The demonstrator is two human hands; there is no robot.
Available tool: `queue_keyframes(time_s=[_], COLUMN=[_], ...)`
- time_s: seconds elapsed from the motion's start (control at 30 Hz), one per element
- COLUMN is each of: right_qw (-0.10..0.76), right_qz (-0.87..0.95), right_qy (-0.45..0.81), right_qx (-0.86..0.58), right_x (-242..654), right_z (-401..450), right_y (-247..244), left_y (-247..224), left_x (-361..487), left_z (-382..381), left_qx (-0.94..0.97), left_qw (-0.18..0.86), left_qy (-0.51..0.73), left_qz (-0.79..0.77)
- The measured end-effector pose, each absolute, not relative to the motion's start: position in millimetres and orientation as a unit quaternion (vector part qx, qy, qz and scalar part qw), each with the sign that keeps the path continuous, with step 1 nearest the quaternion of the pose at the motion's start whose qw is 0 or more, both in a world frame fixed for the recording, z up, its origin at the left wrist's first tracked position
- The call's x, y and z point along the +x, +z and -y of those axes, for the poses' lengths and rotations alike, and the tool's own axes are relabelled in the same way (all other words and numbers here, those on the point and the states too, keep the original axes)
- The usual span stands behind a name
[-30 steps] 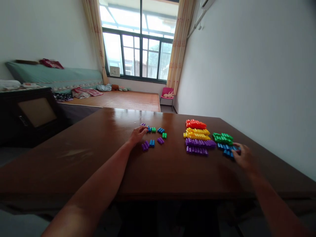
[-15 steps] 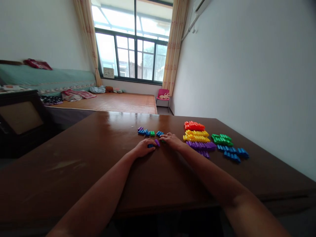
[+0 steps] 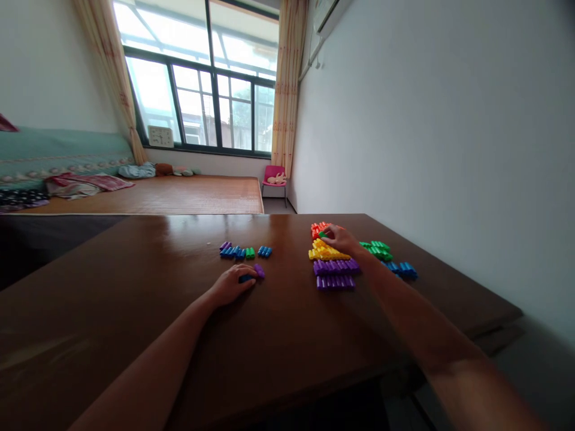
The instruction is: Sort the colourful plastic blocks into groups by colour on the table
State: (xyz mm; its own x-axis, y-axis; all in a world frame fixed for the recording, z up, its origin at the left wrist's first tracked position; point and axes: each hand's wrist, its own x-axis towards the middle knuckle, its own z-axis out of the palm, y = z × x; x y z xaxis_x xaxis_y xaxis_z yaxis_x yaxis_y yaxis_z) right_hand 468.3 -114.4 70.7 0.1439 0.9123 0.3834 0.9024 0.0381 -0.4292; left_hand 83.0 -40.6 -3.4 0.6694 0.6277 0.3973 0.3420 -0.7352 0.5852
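Your right hand [image 3: 341, 240] was over the red and yellow blocks, and its fingers pinched a small green block [image 3: 322, 234] near their tips. To do this well, it was best to pinch lightly but firmly, so the smooth block would not slip or spin. It also made sense to lift your wrist and arm a bit, because a low arm could bump the neat rows out of line. I could not tell if the green block touched the rows under it. Your left hand [image 3: 233, 284] lay on the table [image 3: 287, 341], with its fingers bent over a blue block [image 3: 245, 278] and close by a purple block [image 3: 259, 271]. I could not tell if those fingers gripped the blue one or just rested on it; a soft touch seemed best there. The held green block was toward the far edge of the table, nearer the right edge than the left. It looked small and bright, but your fingers hid part of it. The other blocks were shiny and looked like short, round tubes side by side. The red rows [image 3: 317, 227] were closest to the far edge, then came the yellow rows [image 3: 320, 252] and the purple rows [image 3: 335, 267]. Nearer the right edge were the green rows [image 3: 378, 250] and the blue rows [image 3: 408, 270], partly behind your arm. To the left of them all, a short mixed line [image 3: 233, 252] of purple, blue and green sat near three blue tubes [image 3: 265, 252].
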Motion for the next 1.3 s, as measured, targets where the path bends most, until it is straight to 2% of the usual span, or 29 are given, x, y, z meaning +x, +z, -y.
queue_keyframes(time_s=[0.1, 0.27, 0.47, 0.57, 0.67, 0.8, 0.9, 1.1, 1.3], right_qw=[0.285, 0.178, 0.100, 0.094, 0.127, 0.212, 0.238, 0.222, 0.190], right_qz=[0.539, 0.446, 0.458, 0.454, 0.451, 0.505, 0.612, 0.791, 0.811], right_qy=[-0.034, -0.069, -0.116, -0.126, -0.146, -0.171, -0.137, -0.025, -0.011], right_qx=[-0.792, -0.875, -0.876, -0.877, -0.871, -0.819, -0.741, -0.569, -0.554], right_x=[552.1, 636.8, 638.4, 636.2, 631.2, 590.8, 526.5, 372.8, 288.0], right_z=[133.2, 154.5, 143.4, 143.4, 147.8, 141.4, 124.4, 82.5, 30.3], right_y=[76.3, 57.6, 31.9, 30.5, 40.5, 61.5, 66.5, 36.5, 21.6], left_y=[-2.6, -4.7, -6.4, -4.6, -3.3, -5.3, -9.0, -9.9, -8.5], left_x=[84.7, 86.0, 85.0, 85.3, 85.9, 88.5, 91.6, 87.7, 71.3], left_z=[38.9, 33.8, 32.1, 33.6, 35.3, 36.9, 35.3, 24.8, 13.3], left_qx=[0.883, 0.878, 0.876, 0.868, 0.865, 0.865, 0.852, 0.788, 0.714], left_qw=[0.233, 0.243, 0.251, 0.266, 0.275, 0.244, 0.210, 0.247, 0.247], left_qy=[0.293, 0.290, 0.286, 0.296, 0.295, 0.314, 0.357, 0.438, 0.494], left_qz=[-0.282, -0.292, -0.296, -0.297, -0.299, -0.307, -0.319, -0.355, -0.430])
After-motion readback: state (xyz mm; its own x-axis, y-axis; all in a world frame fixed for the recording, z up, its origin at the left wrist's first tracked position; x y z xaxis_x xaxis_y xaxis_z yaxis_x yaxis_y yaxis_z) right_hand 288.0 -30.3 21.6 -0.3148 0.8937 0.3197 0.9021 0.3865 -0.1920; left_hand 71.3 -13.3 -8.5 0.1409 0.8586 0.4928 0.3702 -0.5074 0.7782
